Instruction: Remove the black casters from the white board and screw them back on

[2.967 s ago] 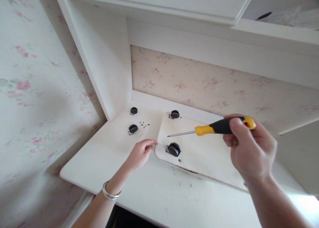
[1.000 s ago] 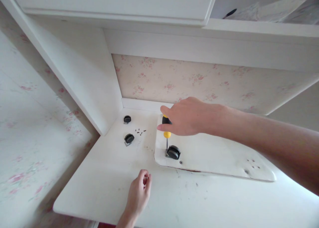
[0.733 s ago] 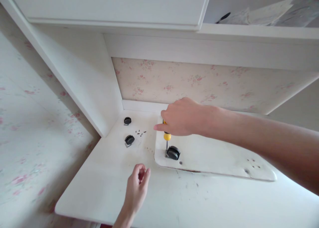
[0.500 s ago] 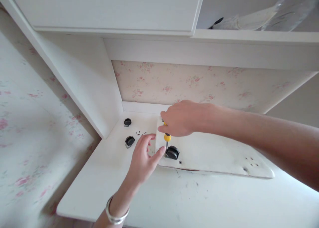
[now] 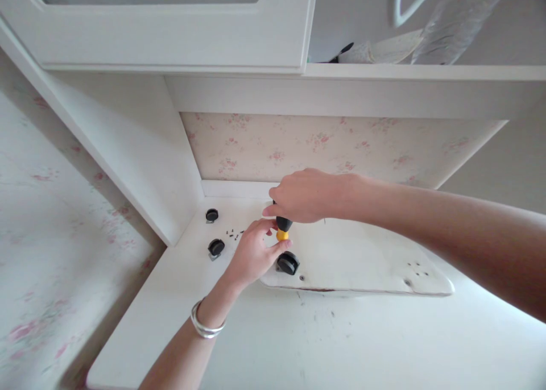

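Observation:
My right hand (image 5: 303, 196) is wrapped round the handle of a black and yellow screwdriver (image 5: 282, 235), which stands upright with its tip pointing down. The thumb and fingers of my left hand (image 5: 255, 252) pinch its yellow collar from the left. Below them, a black caster wheel (image 5: 289, 262) sits at the left end of a white board (image 5: 362, 253). The screwdriver's tip is hidden behind my left thumb and the caster, so I cannot tell what it touches.
Two loose black casters, one farther back (image 5: 212, 215) and one nearer (image 5: 216, 247), lie left of the board on the white desk (image 5: 170, 310). Several small screws (image 5: 232, 234) are scattered beside them. A white cabinet (image 5: 170, 43) overhangs the back. Screw holes (image 5: 418, 269) mark the board's right end.
My left hand has moved up and right and closed on the screwdriver's collar; before, its fingers were apart beside the shaft. My right hand still grips the handle. The camera view has shifted slightly.

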`<action>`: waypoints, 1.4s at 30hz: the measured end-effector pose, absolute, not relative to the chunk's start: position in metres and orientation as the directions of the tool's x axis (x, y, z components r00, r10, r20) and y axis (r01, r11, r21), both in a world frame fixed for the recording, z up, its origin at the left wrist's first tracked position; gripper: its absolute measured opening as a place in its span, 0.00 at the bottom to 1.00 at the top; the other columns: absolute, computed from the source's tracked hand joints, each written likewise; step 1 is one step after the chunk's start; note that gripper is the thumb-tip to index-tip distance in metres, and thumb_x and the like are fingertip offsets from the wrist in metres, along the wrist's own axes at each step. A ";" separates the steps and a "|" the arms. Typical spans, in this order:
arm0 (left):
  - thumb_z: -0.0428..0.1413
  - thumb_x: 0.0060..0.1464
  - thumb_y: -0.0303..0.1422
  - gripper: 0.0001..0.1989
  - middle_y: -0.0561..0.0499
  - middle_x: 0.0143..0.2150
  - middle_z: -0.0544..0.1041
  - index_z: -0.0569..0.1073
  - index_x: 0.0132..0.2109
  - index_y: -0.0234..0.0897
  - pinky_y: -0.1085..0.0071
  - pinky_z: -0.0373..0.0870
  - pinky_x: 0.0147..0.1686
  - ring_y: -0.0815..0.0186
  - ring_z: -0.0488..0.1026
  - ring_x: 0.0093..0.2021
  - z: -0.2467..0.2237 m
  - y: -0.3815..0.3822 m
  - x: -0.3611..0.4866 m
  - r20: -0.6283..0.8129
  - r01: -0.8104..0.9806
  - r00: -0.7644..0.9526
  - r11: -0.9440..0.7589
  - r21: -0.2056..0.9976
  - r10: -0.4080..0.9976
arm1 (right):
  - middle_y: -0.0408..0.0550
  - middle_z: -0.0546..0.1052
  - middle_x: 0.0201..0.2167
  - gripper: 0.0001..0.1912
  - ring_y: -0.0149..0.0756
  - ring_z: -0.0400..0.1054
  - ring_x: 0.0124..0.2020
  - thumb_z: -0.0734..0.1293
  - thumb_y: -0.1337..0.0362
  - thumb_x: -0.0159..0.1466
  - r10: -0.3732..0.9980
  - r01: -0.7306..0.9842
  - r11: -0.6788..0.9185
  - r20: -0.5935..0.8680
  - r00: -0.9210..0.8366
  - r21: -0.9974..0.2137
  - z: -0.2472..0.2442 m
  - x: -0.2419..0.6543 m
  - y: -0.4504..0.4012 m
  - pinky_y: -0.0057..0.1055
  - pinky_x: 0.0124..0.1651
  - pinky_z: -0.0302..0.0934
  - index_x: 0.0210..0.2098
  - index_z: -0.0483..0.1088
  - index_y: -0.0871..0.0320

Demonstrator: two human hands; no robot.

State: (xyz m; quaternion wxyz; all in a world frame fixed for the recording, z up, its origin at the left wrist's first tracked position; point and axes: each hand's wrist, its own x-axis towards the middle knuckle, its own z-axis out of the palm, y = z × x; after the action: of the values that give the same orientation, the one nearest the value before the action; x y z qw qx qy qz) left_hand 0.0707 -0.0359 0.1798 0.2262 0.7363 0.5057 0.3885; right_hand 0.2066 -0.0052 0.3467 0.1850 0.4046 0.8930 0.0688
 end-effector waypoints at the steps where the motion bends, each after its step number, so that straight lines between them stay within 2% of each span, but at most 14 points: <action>1: 0.61 0.52 0.41 0.12 0.50 0.39 0.77 0.74 0.41 0.40 0.67 0.66 0.41 0.63 0.71 0.38 0.180 -0.035 0.070 0.337 0.584 0.179 -0.376 0.719 0.924 | 0.56 0.76 0.34 0.22 0.46 0.69 0.34 0.56 0.49 0.67 0.754 0.720 0.654 -0.282 -0.594 0.232 0.347 0.207 -0.006 0.38 0.30 0.55 0.47 0.72 0.55; 4: 0.57 0.56 0.41 0.10 0.50 0.38 0.77 0.75 0.41 0.40 0.68 0.67 0.40 0.63 0.72 0.38 0.181 -0.034 0.067 0.307 0.556 0.205 -0.369 0.745 0.929 | 0.53 0.77 0.37 0.23 0.43 0.69 0.32 0.59 0.49 0.65 0.732 0.729 0.665 -0.332 -0.595 0.160 0.350 0.208 -0.008 0.36 0.29 0.55 0.54 0.68 0.53; 7: 0.57 0.55 0.41 0.14 0.51 0.42 0.78 0.74 0.47 0.42 0.69 0.67 0.38 0.64 0.72 0.40 0.181 -0.034 0.065 0.288 0.508 0.254 -0.381 0.772 0.923 | 0.55 0.76 0.34 0.20 0.44 0.68 0.32 0.59 0.51 0.66 0.725 0.694 0.682 -0.339 -0.600 0.231 0.349 0.208 -0.007 0.37 0.30 0.55 0.47 0.73 0.56; 10: 0.60 0.51 0.44 0.15 0.50 0.40 0.77 0.74 0.43 0.40 0.69 0.66 0.36 0.63 0.72 0.37 0.182 -0.035 0.066 0.293 0.556 0.190 -0.349 0.755 0.937 | 0.56 0.76 0.30 0.23 0.47 0.68 0.34 0.54 0.50 0.68 0.730 0.668 0.683 -0.305 -0.612 0.295 0.346 0.206 -0.006 0.40 0.32 0.55 0.41 0.76 0.56; 13: 0.58 0.54 0.44 0.13 0.51 0.35 0.77 0.74 0.38 0.39 0.69 0.65 0.35 0.64 0.72 0.35 0.182 -0.033 0.065 0.284 0.572 0.159 -0.323 0.754 0.946 | 0.54 0.77 0.35 0.23 0.45 0.69 0.33 0.57 0.48 0.66 0.714 0.687 0.695 -0.314 -0.626 0.211 0.345 0.206 -0.007 0.38 0.31 0.55 0.50 0.71 0.54; 15: 0.55 0.57 0.43 0.12 0.51 0.37 0.77 0.74 0.41 0.40 0.70 0.65 0.34 0.65 0.72 0.34 0.182 -0.033 0.064 0.263 0.541 0.208 -0.335 0.772 0.942 | 0.54 0.77 0.37 0.23 0.43 0.69 0.32 0.59 0.49 0.65 0.702 0.682 0.706 -0.312 -0.640 0.188 0.345 0.205 -0.007 0.36 0.30 0.55 0.53 0.68 0.55; 19: 0.59 0.52 0.44 0.16 0.50 0.39 0.77 0.74 0.44 0.40 0.69 0.66 0.35 0.64 0.72 0.35 0.183 -0.034 0.064 0.273 0.545 0.219 -0.350 0.762 0.937 | 0.58 0.76 0.31 0.25 0.46 0.69 0.33 0.53 0.49 0.68 0.736 0.673 0.677 -0.251 -0.629 0.299 0.344 0.205 -0.007 0.38 0.29 0.54 0.39 0.74 0.59; 21: 0.59 0.52 0.44 0.14 0.51 0.36 0.77 0.75 0.40 0.40 0.68 0.66 0.34 0.63 0.72 0.34 0.184 -0.034 0.065 0.289 0.569 0.192 -0.346 0.746 0.938 | 0.57 0.77 0.32 0.26 0.46 0.69 0.32 0.53 0.47 0.67 0.728 0.682 0.685 -0.261 -0.634 0.255 0.343 0.206 -0.007 0.38 0.29 0.54 0.40 0.75 0.57; 24: 0.56 0.56 0.41 0.10 0.52 0.33 0.77 0.75 0.39 0.40 0.69 0.66 0.34 0.64 0.72 0.33 0.186 -0.034 0.065 0.272 0.541 0.230 -0.355 0.762 0.934 | 0.53 0.77 0.36 0.22 0.44 0.69 0.32 0.59 0.48 0.64 0.695 0.676 0.714 -0.307 -0.650 0.183 0.342 0.208 -0.007 0.37 0.29 0.55 0.49 0.71 0.54; 28: 0.59 0.52 0.41 0.14 0.51 0.37 0.77 0.74 0.44 0.41 0.69 0.66 0.35 0.64 0.72 0.36 0.186 -0.034 0.067 0.282 0.532 0.235 -0.366 0.764 0.930 | 0.58 0.76 0.31 0.24 0.46 0.70 0.33 0.55 0.49 0.66 0.744 0.687 0.668 -0.272 -0.610 0.287 0.341 0.209 -0.008 0.38 0.30 0.54 0.39 0.75 0.58; 33: 0.57 0.54 0.41 0.10 0.53 0.31 0.76 0.74 0.37 0.39 0.71 0.64 0.32 0.66 0.71 0.31 0.186 -0.032 0.066 0.241 0.547 0.228 -0.329 0.770 0.943 | 0.53 0.77 0.36 0.22 0.40 0.68 0.29 0.60 0.51 0.64 0.689 0.692 0.711 -0.318 -0.651 0.125 0.340 0.212 -0.008 0.35 0.29 0.53 0.50 0.70 0.55; 35: 0.57 0.55 0.40 0.11 0.53 0.34 0.77 0.74 0.42 0.40 0.71 0.64 0.32 0.67 0.70 0.32 0.186 -0.032 0.065 0.213 0.490 0.282 -0.332 0.806 0.935 | 0.54 0.77 0.33 0.19 0.41 0.68 0.29 0.59 0.52 0.64 0.703 0.688 0.705 -0.302 -0.644 0.174 0.339 0.212 -0.008 0.35 0.29 0.53 0.47 0.72 0.56; 38: 0.60 0.51 0.42 0.16 0.52 0.35 0.76 0.75 0.45 0.41 0.70 0.64 0.34 0.64 0.70 0.35 0.185 -0.031 0.066 0.247 0.534 0.221 -0.329 0.779 0.944 | 0.56 0.75 0.29 0.22 0.45 0.69 0.32 0.57 0.50 0.66 0.735 0.684 0.678 -0.243 -0.633 0.269 0.337 0.211 -0.010 0.37 0.31 0.53 0.37 0.75 0.58; 42: 0.59 0.52 0.41 0.11 0.52 0.33 0.76 0.75 0.38 0.39 0.70 0.63 0.34 0.64 0.69 0.33 0.186 -0.031 0.066 0.278 0.554 0.181 -0.332 0.764 0.943 | 0.53 0.77 0.35 0.22 0.41 0.68 0.30 0.60 0.50 0.64 0.692 0.687 0.713 -0.302 -0.656 0.142 0.338 0.211 -0.014 0.35 0.28 0.53 0.50 0.70 0.56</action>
State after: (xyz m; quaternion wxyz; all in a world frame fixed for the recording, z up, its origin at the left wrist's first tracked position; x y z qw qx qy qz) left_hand 0.0661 -0.0308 0.1856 0.2585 0.7236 0.5171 0.3770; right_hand 0.2108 -0.0141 0.3384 0.1690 0.3789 0.9098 0.0074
